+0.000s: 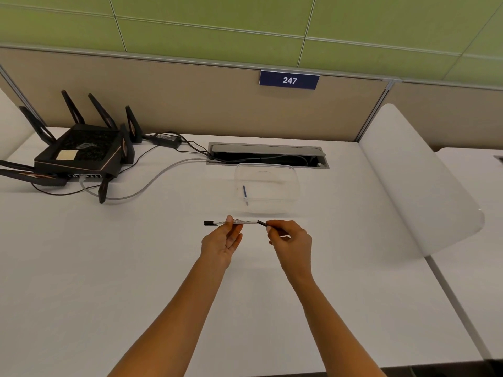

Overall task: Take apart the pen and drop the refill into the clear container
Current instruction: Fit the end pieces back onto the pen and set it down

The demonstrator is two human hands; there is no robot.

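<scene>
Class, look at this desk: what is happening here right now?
A person holds a white pen level above the desk. The left hand grips its barrel; the right hand pinches the dark tip end, apparently working it off. Behind stands the clear container, with one blue refill already inside.

One legible marking: the number "247" in white figures on a dark blue plate (289, 80), fixed to the beige partition panel (190, 104), upper centre-right of the frame. Small dark print runs along the white pen barrel (246, 222), centre frame; too fine to read.
</scene>
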